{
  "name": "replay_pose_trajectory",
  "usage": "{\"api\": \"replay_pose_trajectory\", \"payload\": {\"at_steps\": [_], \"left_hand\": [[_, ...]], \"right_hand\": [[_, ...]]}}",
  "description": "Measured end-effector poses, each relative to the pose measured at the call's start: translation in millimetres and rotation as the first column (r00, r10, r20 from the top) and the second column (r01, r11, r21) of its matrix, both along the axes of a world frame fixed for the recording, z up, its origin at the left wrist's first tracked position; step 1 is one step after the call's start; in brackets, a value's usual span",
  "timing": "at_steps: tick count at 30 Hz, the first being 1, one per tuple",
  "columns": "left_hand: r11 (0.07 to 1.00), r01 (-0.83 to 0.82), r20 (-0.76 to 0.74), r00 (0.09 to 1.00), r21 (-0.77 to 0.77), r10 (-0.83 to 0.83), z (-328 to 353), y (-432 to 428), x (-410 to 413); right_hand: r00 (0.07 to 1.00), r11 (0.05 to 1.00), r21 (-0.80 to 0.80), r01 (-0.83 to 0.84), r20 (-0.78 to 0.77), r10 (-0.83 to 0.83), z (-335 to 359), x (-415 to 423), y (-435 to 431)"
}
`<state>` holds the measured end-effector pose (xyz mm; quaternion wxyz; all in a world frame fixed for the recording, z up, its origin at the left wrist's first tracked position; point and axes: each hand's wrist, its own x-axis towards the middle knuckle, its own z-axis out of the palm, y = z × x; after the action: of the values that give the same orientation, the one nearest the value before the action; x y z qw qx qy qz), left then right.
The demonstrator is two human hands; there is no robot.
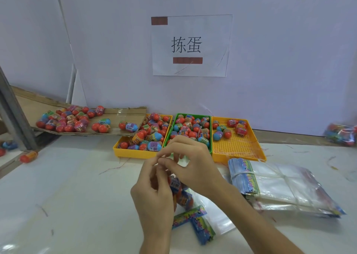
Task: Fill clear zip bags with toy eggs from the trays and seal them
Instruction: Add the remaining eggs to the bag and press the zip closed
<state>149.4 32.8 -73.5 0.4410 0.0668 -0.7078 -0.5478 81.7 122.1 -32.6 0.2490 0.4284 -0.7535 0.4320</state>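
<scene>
The held bag (188,199) between left hand (154,195) and right hand (193,163) is clear, its eggs (176,184) red and blue. Beyond the hands: yellow tray (135,154), green tray (210,136), orange-yellow tray (235,147) with dotted floor. Right of them, clear spare bags (280,182) with blue patterned strips (243,174).

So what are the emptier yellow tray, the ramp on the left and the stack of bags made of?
Yellow tray: apparently moulded plastic, fairly matte; its floor is a perforated grid. Ramp: likely cardboard, brown with a ragged edge. Bag stack: seemingly thin glossy plastic film; it is see-through, crinkled and catches glare.

Eggs (154,132) in trays (237,147), bag stack (280,184) right
</scene>
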Motion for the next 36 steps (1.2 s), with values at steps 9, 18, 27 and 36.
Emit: {"api": "replay_pose_trajectory", "payload": {"at_steps": [9, 18, 27, 36], "left_hand": [[0.997, 0.058, -0.022, 0.998, -0.056, -0.059, 0.5, 1.1, 0.2], [0.992, 0.082, -0.018, 0.996, -0.093, -0.084, 2.0, 3.1, -0.1], [0.990, 0.098, -0.013, 0.995, -0.104, -0.100, 3.5, 3.5, -2.1], [0.990, 0.126, -0.014, 0.992, -0.069, -0.127, 4.9, 4.4, -1.9]], "right_hand": [[0.999, 0.999, -0.006, -0.034, 0.022, 0.034, 4.5, -2.7, 7.3], [1.000, 1.000, 0.019, 0.022, 0.006, -0.022, -1.0, -3.0, 4.7], [0.995, 0.992, -0.089, 0.088, 0.049, -0.084, -5.2, 1.3, -2.4], [0.983, 0.970, -0.170, 0.175, 0.088, -0.162, -6.2, 1.1, -5.7]]}}
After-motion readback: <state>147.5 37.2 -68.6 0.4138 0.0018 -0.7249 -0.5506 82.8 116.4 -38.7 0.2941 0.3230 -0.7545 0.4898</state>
